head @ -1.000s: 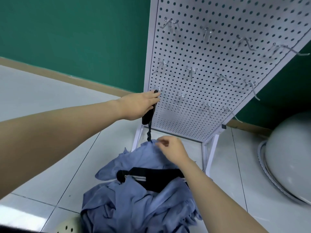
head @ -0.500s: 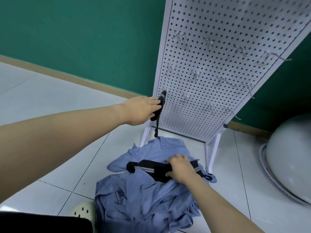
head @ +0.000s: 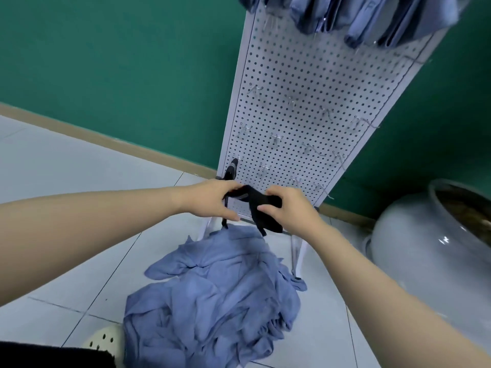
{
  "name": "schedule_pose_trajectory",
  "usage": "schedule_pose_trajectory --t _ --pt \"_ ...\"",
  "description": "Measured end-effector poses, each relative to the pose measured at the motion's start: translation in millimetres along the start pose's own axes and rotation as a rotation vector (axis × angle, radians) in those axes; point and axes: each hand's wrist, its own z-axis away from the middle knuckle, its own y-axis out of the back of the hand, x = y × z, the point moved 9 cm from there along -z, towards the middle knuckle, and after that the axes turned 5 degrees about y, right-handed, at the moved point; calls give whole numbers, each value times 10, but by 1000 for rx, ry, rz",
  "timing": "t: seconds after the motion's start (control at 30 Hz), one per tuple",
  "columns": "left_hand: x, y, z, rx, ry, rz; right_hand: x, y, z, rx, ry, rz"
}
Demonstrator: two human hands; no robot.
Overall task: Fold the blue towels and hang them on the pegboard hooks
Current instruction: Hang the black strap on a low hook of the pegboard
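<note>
A crumpled heap of blue towels lies on the tiled floor below my hands. The white pegboard leans against the green wall, with several folded blue towels hanging on its top hooks. A black cloth hangs from the lowest left hook. My left hand and my right hand both grip a second black cloth in front of the board's bottom edge, its end dangling down.
Several bare metal hooks stick out of the board's lower half. A large pale ceramic jar stands on the right. A cream perforated shoe shows at the bottom left beside the heap.
My right hand lifted the black cloth off the towel heap up to the board's bottom edge. My left hand left the hung black cloth and took hold of this one. The view tilted up.
</note>
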Motion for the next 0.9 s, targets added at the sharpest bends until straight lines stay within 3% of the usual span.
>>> schedule_pose_trajectory --t 0.1,0.2,0.37,0.53,0.8,0.9 --pt "161 214 18 167 9 158 -224 378 87 7 59 61" --pt "355 418 73 229 -27 273 -340 691 270 56 60 97" --pt "640 586 194 135 -56 299 -134 841 621 -23 -98 -23" --pt "790 679 235 159 -86 359 0 681 864 -165 -175 -147" --pt "1031 881 385 395 -48 472 -88 763 741 69 -198 -391" --pt "1185 860 420 362 -56 533 -65 827 699 144 -214 -439"
